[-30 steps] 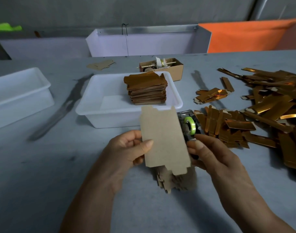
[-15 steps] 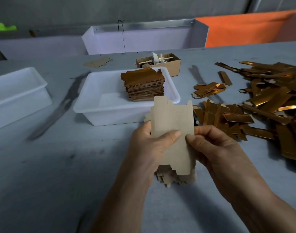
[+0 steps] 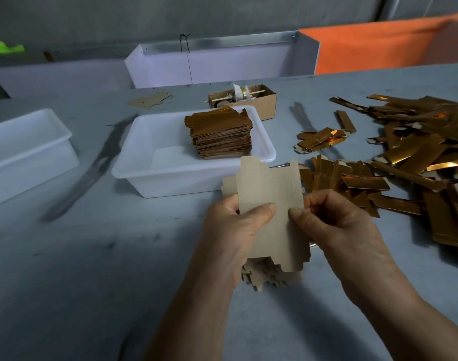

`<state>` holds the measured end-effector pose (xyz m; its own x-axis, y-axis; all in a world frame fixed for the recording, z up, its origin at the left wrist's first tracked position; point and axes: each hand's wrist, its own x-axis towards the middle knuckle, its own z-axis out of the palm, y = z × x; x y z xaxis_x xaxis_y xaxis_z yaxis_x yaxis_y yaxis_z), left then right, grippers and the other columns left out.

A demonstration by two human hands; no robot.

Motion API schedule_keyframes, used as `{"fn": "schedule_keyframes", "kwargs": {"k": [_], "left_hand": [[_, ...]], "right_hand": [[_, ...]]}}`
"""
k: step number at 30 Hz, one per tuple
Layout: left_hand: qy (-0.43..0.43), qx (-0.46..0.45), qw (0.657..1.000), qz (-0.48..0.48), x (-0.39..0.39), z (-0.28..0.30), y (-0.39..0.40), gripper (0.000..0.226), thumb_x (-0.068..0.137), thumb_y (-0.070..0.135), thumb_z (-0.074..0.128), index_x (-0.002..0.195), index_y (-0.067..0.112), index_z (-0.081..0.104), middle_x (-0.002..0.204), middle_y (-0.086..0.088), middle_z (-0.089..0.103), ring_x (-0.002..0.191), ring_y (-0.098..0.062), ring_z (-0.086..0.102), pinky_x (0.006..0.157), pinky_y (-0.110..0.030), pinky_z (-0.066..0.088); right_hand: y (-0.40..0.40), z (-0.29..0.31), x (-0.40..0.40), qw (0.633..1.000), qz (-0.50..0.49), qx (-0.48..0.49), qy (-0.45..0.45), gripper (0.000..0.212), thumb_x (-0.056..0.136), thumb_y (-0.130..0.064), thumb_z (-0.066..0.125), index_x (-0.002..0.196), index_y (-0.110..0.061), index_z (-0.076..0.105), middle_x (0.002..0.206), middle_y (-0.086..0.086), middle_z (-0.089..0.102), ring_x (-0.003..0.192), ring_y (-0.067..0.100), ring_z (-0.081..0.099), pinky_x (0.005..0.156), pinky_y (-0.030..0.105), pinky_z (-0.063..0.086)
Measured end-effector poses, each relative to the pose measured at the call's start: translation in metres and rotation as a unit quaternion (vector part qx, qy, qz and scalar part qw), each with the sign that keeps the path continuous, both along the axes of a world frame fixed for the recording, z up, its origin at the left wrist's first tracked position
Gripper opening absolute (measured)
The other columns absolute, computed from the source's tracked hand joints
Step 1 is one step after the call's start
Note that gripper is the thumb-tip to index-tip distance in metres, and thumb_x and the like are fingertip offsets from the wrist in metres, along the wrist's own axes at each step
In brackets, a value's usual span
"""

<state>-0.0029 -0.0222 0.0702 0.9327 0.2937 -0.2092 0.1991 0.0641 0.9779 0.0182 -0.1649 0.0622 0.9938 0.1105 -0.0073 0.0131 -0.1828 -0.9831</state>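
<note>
A flat brown cardboard box blank (image 3: 272,201) is held upright above the grey table, its plain side toward me. My left hand (image 3: 233,230) grips its left edge, thumb on the front face. My right hand (image 3: 337,225) pinches the right edge, thumb also on the face. Under the hands lies a small pile of more brown blanks (image 3: 269,276). A white tub (image 3: 134,165) just beyond holds a neat stack of gold-faced blanks (image 3: 221,134).
Folded gold boxes (image 3: 410,162) lie scattered over the table's right side. Another white tub (image 3: 27,149) stands at the left. A small cardboard box (image 3: 264,102) with a spool sits behind the middle tub. One loose blank (image 3: 149,100) lies further back.
The blank has shifted right and come more upright. Both hands have closed in on its edges, thumbs now near each other on its face. The tape dispenser seen earlier is now hidden.
</note>
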Motion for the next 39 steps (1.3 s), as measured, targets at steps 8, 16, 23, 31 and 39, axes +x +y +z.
{"fn": "schedule_keyframes", "kwargs": {"k": [8, 16, 23, 31, 39], "left_hand": [[-0.013, 0.026, 1.000, 0.011, 0.001, 0.000, -0.009, 0.018, 0.080, 0.022, 0.075, 0.097, 0.021, 0.071, 0.083, 0.007, 0.075, 0.074, -0.007, 0.070, 0.062, -0.024, 0.054], [-0.013, 0.029, 0.999, 0.010, 0.001, -0.001, -0.016, 0.020, 0.079, 0.024, 0.077, 0.097, 0.023, 0.070, 0.084, 0.007, 0.074, 0.079, -0.011, 0.070, 0.070, -0.031, 0.058], [0.002, -0.039, 0.999, -0.012, 0.000, 0.001, -0.016, 0.018, 0.078, 0.020, 0.076, 0.095, 0.019, 0.072, 0.081, 0.003, 0.075, 0.073, -0.013, 0.071, 0.056, -0.024, 0.054], [-0.051, 0.082, 0.995, 0.007, -0.004, -0.004, -0.023, 0.006, 0.086, 0.023, 0.068, 0.090, 0.021, 0.073, 0.081, 0.002, 0.074, 0.079, -0.014, 0.070, 0.068, -0.035, 0.060], [-0.047, 0.109, 0.986, -0.116, -0.010, 0.000, -0.007, 0.021, 0.096, 0.029, 0.055, 0.084, 0.021, 0.071, 0.066, 0.007, 0.068, 0.062, -0.002, 0.064, 0.054, -0.015, 0.048]], "right_hand": [[-0.004, 0.001, -0.003, 1.000, -0.006, -0.003, -0.026, 0.006, 0.079, -0.023, 0.064, 0.076, -0.026, 0.060, 0.077, -0.011, 0.063, 0.073, -0.002, 0.059, 0.059, 0.016, 0.044], [-0.010, -0.001, -0.007, 0.999, -0.015, -0.012, -0.051, 0.006, 0.078, -0.024, 0.064, 0.076, -0.027, 0.059, 0.081, -0.015, 0.063, 0.075, -0.004, 0.058, 0.060, 0.015, 0.045], [-0.015, 0.000, -0.005, 0.998, -0.004, 0.056, 0.011, 0.007, 0.079, -0.018, 0.063, 0.073, -0.022, 0.062, 0.081, 0.007, 0.061, 0.072, 0.008, 0.060, 0.056, 0.017, 0.047], [0.003, 0.006, -0.026, 0.971, 0.000, -0.119, -0.207, 0.017, 0.079, -0.049, 0.049, 0.091, -0.040, 0.057, 0.079, -0.015, 0.063, 0.080, -0.004, 0.061, 0.062, 0.006, 0.047], [-0.001, 0.002, -0.019, 0.982, 0.042, -0.127, -0.133, 0.014, 0.084, -0.032, 0.054, 0.088, -0.044, 0.059, 0.080, -0.017, 0.067, 0.081, -0.008, 0.062, 0.064, 0.006, 0.048]]}}
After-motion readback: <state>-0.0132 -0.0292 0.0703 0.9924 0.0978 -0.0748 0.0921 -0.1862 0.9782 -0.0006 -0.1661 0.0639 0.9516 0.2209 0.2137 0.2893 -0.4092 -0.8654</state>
